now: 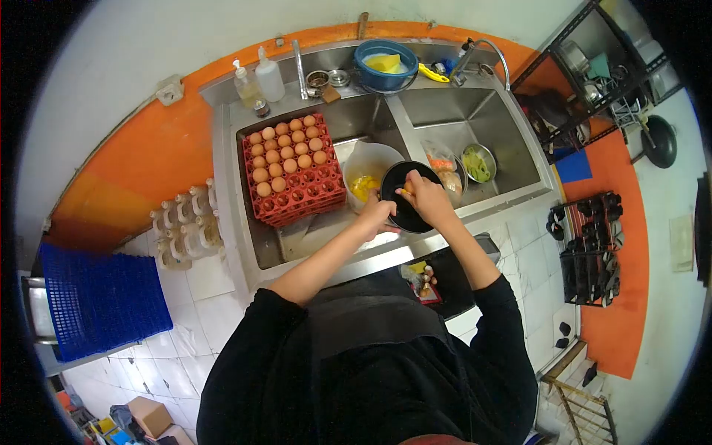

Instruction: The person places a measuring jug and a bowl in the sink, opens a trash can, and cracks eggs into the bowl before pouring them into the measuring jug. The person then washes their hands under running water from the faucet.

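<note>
My right hand (428,200) is closed around a brown egg (408,188), over the inside of a black bowl (406,215). At the bowl's left rim, my left hand (375,216) grips the edge, its fingertips partly hidden. Just left of the bowl stands a whitish translucent container (371,157) with yellow yolks (363,187) at its bottom; the black bowl overlaps its right side. Farther left, a stack of red egg trays (311,194) sits in the left sink basin. Brown eggs (287,150) fill its back rows, and several cups near the front hold none.
The right basin (460,111) holds a metal bowl of green pieces (478,163) and bagged food (445,169). A blue bucket (386,65) and pump bottles (269,78) line the back ledge. Below the sink edge is a black bin (449,285) with eggshells.
</note>
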Tool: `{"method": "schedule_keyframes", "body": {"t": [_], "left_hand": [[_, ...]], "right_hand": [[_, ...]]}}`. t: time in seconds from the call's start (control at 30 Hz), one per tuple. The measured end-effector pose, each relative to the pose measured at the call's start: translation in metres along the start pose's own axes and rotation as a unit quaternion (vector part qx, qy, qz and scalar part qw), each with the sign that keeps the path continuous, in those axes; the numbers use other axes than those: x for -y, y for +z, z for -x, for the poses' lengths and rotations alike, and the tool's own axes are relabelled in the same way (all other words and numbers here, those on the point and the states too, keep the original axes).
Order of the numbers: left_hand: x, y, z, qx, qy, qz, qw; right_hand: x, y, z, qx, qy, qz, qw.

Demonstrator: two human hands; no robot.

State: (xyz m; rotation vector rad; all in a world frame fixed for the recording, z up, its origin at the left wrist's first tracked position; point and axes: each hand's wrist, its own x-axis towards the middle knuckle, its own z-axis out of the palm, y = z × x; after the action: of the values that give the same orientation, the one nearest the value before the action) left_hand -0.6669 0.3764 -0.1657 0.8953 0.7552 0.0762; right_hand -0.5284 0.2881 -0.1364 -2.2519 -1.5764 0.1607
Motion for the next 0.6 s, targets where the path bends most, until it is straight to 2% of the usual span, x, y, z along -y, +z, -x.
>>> {"method": "schedule_keyframes", "body": {"t": [0.23, 0.47, 0.53, 0.6], "left_hand": [[0.006, -0.008, 0.004, 0.020, -0.009, 0.004, 1.000], [-0.001, -0.010, 0.028, 0.046, -0.022, -0.014, 0.999], [-0.001, -0.011, 0.030, 0.053, -0.021, -0.019, 0.998], [0.001, -0.014, 0.028, 0.055, -0.027, -0.028, 0.998]], "right_hand": [[0.024, -0.022, 0.005, -0.032, -0.035, 0.173, 0.984], [0.045, -0.051, 0.013, -0.069, -0.050, 0.140, 0.986], [0.042, -0.044, 0.018, -0.090, -0.057, 0.102, 0.989], [0.040, -0.030, 0.025, -0.091, -0.027, -0.010, 0.995]]}}
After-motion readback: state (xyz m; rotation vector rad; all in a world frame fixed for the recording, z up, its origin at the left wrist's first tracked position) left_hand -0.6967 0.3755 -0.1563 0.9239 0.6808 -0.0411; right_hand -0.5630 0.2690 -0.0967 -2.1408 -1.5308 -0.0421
